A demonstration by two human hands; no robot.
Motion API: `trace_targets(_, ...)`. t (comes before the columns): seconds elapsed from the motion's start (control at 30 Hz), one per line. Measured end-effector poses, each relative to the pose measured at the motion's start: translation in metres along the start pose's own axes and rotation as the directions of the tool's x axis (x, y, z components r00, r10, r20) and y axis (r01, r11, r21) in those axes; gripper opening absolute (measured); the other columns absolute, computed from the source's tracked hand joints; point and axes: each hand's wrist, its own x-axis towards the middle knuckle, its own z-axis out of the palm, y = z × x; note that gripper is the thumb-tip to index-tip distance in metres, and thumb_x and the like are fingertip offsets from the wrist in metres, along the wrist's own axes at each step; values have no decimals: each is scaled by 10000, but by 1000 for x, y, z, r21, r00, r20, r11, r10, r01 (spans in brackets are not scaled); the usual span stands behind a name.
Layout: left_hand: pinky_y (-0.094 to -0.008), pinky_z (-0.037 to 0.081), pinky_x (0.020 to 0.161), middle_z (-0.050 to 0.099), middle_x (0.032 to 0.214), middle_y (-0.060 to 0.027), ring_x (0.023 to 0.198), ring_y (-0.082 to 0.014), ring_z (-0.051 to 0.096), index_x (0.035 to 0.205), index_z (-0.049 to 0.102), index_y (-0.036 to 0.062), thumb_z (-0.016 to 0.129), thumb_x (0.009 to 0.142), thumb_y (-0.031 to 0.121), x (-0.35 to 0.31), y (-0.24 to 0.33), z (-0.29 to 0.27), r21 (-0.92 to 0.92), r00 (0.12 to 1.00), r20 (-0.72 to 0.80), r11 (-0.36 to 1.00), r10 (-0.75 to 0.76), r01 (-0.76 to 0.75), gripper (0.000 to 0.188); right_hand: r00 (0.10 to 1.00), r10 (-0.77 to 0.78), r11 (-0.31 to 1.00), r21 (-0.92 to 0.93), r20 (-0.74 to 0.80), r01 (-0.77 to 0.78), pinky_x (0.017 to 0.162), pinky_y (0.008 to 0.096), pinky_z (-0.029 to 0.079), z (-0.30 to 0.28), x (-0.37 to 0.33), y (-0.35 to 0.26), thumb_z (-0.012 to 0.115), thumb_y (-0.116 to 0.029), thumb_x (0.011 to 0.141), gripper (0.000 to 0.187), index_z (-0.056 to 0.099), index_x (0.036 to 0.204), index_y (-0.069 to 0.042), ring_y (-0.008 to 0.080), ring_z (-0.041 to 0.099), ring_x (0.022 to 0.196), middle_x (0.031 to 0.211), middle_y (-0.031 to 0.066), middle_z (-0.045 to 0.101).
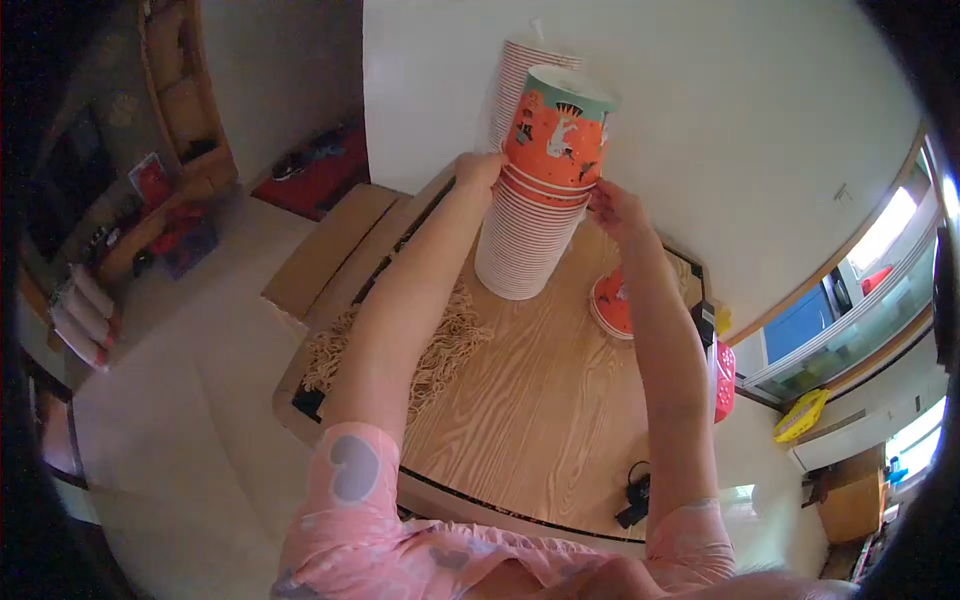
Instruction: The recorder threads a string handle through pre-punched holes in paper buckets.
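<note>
A tall stack of nested, upside-down paper cups [525, 245] stands on the table, mostly showing white rims. On top sits an orange paper cup [562, 140] with a teal band and printed figures, its base facing up. My left hand [480, 171] grips its lower left edge, fingers closed at the rim. At the lower right edge, my right hand [617, 210] pinches the rim, its fingertips partly hidden by the cup. Behind rises a second stack of cups [512, 75] against the white wall. Another orange cup [610, 303] is partly covered by my right forearm.
The wood-grain table [520, 420] has a dark edge. Tangled beige strands [445, 345] lie under my left forearm. A black corded device [636, 497] is near the front right edge. A cardboard box [330, 245] stands left; a red basket [724, 380] hangs right.
</note>
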Motion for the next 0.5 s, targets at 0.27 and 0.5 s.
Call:
trace_targets(0.27,-362,461,654,535,1047,-206,884,-257,551,1111,441,-118,630,680,40,-13,7,4,-8,1000,-19,1000,-8,8,496,999,19,998,57,39,-21,400,197,323,-3,2,-3,578,-198,842,104,561,775,-120,61,458,492,615,-32,532)
trace_targets(0.5,-366,470,630,544,1010,-212,866,-260,558,1108,427,-126,624,701,51,-22,10,5,20,998,50,999,26,-27,486,997,-63,996,56,-35,65,397,182,336,0,-8,-12,587,-173,830,92,561,772,-106,60,447,494,637,-27,532)
